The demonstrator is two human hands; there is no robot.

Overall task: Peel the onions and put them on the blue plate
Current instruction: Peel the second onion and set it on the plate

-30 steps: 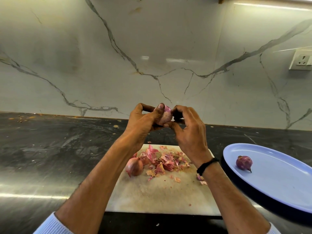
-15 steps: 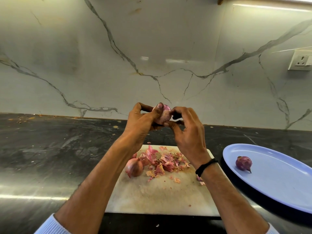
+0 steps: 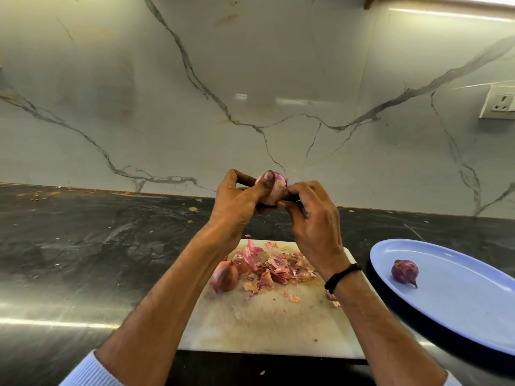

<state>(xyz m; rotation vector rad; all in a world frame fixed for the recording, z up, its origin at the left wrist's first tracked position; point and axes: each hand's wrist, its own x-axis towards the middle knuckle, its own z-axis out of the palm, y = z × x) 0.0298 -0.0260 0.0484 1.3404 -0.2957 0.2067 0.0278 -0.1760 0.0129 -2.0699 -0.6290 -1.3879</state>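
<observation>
Onion [image 3: 276,184] sits between both hands: left hand [image 3: 237,203] fingers curl round it, right hand [image 3: 315,221] fingers pinch its side.

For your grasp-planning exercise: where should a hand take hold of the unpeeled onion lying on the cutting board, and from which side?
Probably pinch the onion across its round middle, from above and the left: it lies on its side, tapered tip pointing near-left, and peels crowd its right.
</observation>
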